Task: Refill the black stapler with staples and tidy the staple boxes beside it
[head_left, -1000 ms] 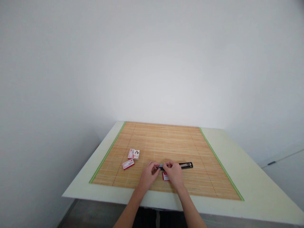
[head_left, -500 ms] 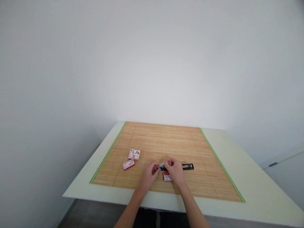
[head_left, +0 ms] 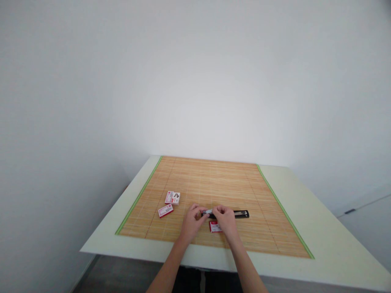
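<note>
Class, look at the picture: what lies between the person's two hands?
A small silvery piece, pinched between the left hand and right hand, at the left end of the black stapler. The head view shows it.

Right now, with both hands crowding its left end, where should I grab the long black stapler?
I'd take the long black stapler by its bare right end, coming from the right. It lies flat, left to right, on the bamboo mat; the left hand and right hand pinch a silvery piece over its left end.
</note>
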The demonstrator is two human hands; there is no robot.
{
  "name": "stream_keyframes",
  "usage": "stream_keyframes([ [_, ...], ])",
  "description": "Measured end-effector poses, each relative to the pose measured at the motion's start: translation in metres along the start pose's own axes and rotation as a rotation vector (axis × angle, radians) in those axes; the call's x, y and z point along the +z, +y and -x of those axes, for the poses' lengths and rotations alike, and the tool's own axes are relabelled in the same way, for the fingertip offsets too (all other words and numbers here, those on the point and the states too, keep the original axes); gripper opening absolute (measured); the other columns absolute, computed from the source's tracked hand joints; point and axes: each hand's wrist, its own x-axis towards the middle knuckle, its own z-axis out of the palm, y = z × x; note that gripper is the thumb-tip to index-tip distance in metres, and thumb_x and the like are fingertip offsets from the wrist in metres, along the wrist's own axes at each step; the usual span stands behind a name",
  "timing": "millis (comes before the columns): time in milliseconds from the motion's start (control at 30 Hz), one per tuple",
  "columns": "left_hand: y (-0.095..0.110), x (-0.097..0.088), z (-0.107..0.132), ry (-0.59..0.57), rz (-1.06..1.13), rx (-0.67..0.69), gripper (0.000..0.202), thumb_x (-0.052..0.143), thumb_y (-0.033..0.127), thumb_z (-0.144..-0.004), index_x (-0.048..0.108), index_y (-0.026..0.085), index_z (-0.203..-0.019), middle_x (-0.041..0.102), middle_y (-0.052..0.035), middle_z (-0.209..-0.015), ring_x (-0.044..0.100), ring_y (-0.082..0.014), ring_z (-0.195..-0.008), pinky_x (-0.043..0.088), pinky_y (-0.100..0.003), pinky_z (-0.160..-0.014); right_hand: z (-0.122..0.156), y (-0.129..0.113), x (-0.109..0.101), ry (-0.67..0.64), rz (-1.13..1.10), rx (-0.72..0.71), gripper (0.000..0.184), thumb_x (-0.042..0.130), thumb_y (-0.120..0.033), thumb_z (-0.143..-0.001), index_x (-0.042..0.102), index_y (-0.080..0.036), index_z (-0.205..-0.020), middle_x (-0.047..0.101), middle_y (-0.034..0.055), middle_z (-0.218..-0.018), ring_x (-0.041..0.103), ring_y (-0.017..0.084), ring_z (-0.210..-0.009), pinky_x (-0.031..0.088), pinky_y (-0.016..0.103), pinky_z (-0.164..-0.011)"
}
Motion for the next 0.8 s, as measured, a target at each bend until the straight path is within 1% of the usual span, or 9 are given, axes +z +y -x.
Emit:
stream_keyframes([
  [100,-0.002,0.0,0.001,0.008,0.001,0.008,0.022,0.068,0.04,-0.091,0.076,0.026,-0.105,0.063,-0.0035,-0.098,0.055,-0.0176,-0.079,0.046,-0.03,-0.072,0.002,-0.003,-0.008,0.002,0.028,-0.021,0.036,0.061,-0.047,-0.083,0.067,-0.017,-0.065,0.05,-0.0028,-0.055,0.044,0.013,-0.053,0.034,0.025,-0.053],
  [167,-0.003,-0.001,0.001,0.011,-0.01,0.011,0.022,0.067,0.041,-0.091,0.076,0.026,-0.106,0.064,-0.0037,-0.098,0.055,-0.0178,-0.079,0.046,-0.03,-0.073,0.003,-0.008,-0.017,-0.001,0.075,-0.071,0.031,0.065,-0.047,-0.083,0.075,-0.017,-0.08,0.053,-0.0026,-0.06,0.047,0.015,-0.057,0.037,0.026,-0.057],
  [233,-0.001,-0.001,0.002,-0.004,-0.027,0.01,0.023,0.066,0.042,-0.092,0.076,0.026,-0.106,0.063,-0.0039,-0.098,0.056,-0.0181,-0.08,0.046,-0.031,-0.074,0.003,-0.015,-0.026,-0.056,0.175,-0.192,0.031,0.069,-0.043,-0.083,0.078,-0.022,-0.104,0.059,-0.0001,-0.074,0.055,0.018,-0.068,0.044,0.028,-0.067],
  [300,0.001,-0.001,0.003,-0.024,-0.041,0.008,0.023,0.065,0.043,-0.093,0.076,0.027,-0.107,0.063,-0.0041,-0.1,0.057,-0.0186,-0.082,0.047,-0.031,-0.075,0.003,-0.021,-0.034,-0.154,0.304,-0.333,0.035,0.071,-0.039,-0.084,0.076,-0.028,-0.117,0.064,0.0038,-0.092,0.061,0.022,-0.087,0.048,0.032,-0.08],
  [367,0.004,-0.002,0.003,-0.03,-0.046,0.011,0.023,0.065,0.043,-0.093,0.076,0.028,-0.108,0.063,-0.0045,-0.102,0.059,-0.0198,-0.087,0.049,-0.032,-0.079,0.0,-0.026,-0.038,-0.242,0.401,-0.416,0.03,0.072,-0.034,-0.085,0.077,-0.032,-0.114,0.064,0.0062,-0.104,0.061,0.025,-0.101,0.049,0.035,-0.089],
  [500,0.007,-0.003,0.003,-0.02,-0.053,0.038,0.021,0.066,0.04,-0.093,0.076,0.03,-0.108,0.064,-0.0052,-0.105,0.06,-0.0229,-0.101,0.049,-0.036,-0.09,-0.006,-0.027,-0.042,-0.326,0.457,-0.486,0.021,0.072,-0.027,-0.086,0.08,-0.031,-0.106,0.064,0.0063,-0.107,0.06,0.024,-0.104,0.049,0.035,-0.092],
  [667,0.0,-0.003,0.002,0.064,-0.185,0.021,0.034,0.073,0.04,-0.087,0.071,0.033,-0.121,0.063,-0.0052,-0.113,0.056,-0.0263,-0.11,0.045,-0.042,-0.099,-0.015,-0.019,-0.04,-0.314,0.427,-0.494,0.017,0.069,-0.028,-0.088,0.079,-0.028,-0.102,0.065,0.0058,-0.104,0.061,0.022,-0.099,0.049,0.034,-0.089],
  [733,-0.003,-0.003,0.002,0.051,-0.253,0.024,0.036,0.074,0.04,-0.086,0.071,0.033,-0.122,0.063,-0.0048,-0.115,0.055,-0.0268,-0.111,0.043,-0.042,-0.098,-0.017,-0.016,-0.038,-0.303,0.416,-0.473,0.015,0.07,-0.029,-0.088,0.079,-0.026,-0.099,0.066,0.005,-0.101,0.061,0.021,-0.096,0.049,0.033,-0.088],
  [800,-0.004,-0.002,0.002,0.014,-0.297,0.034,0.028,0.072,0.042,-0.088,0.073,0.033,-0.115,0.063,-0.0043,-0.114,0.054,-0.0267,-0.11,0.041,-0.041,-0.097,-0.018,-0.013,-0.036,-0.313,0.4,-0.461,0.013,0.069,-0.029,-0.088,0.079,-0.026,-0.097,0.065,0.0041,-0.098,0.061,0.02,-0.094,0.049,0.031,-0.087],
])
